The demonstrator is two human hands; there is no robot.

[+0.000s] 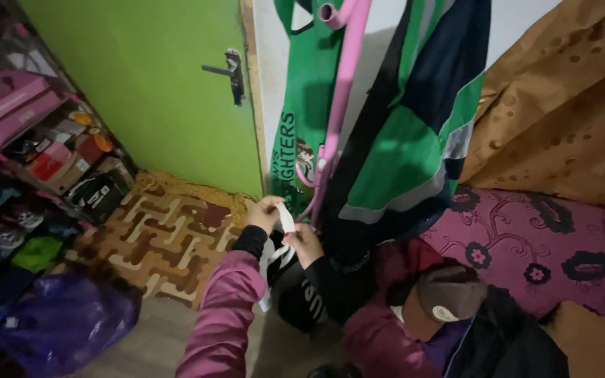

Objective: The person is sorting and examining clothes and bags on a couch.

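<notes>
My left hand [264, 213] and my right hand [304, 243] both grip a white strip of cloth [285, 218] in front of me, low in the head view. The strip runs from my left fingers down past my right hand and hangs toward the floor. Both arms wear maroon sleeves with black cuffs. Just beyond the hands stands a pink coat stand [337, 105] with a green and dark blue jacket [414, 133] hanging on it.
A green door [155, 91] with a metal handle [229, 72] is ahead. Shelves of shoes and boxes [29, 140] line the left wall, a purple plastic bag [64, 318] below them. A patterned rug [169, 234] covers the floor; a purple floral bed cover [540, 252] and brown curtain [568, 105] are right.
</notes>
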